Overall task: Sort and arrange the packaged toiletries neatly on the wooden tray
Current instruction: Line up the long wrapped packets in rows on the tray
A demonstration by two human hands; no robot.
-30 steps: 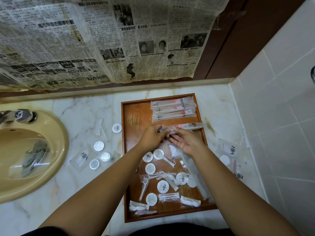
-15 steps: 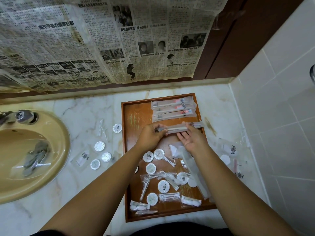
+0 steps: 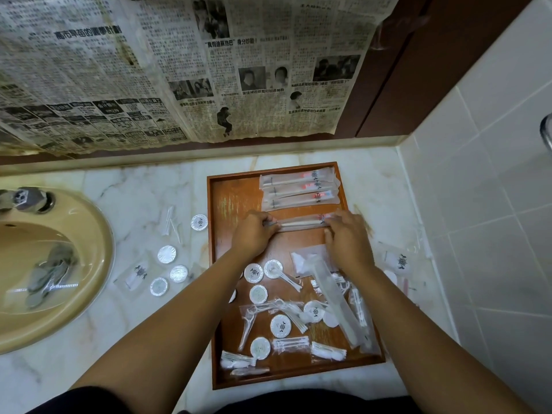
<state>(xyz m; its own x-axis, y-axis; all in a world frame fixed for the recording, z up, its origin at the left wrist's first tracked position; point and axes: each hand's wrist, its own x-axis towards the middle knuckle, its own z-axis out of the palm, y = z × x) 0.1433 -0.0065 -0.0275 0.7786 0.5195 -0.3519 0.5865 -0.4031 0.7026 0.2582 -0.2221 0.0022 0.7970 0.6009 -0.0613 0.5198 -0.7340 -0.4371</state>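
The wooden tray (image 3: 236,198) is reddish brown with pale scuffs. The surface (image 3: 134,204) is white marble veined in beige. Each long packet (image 3: 298,189) is frosted clear with red and black marks. Round packets (image 3: 254,272) are white with a black emblem; foil discs (image 3: 166,254) are silver. The sink (image 3: 98,264) is tan. The newspaper (image 3: 179,70) is yellowed, printed black.

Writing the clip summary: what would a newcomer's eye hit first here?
The left hand and right hand hold a long packet by its ends across the middle of the wooden tray, just below three similar packets lined up at its far end. The tray's near end is a jumble of round packets and cotton swabs. Old newspaper hangs above the counter.
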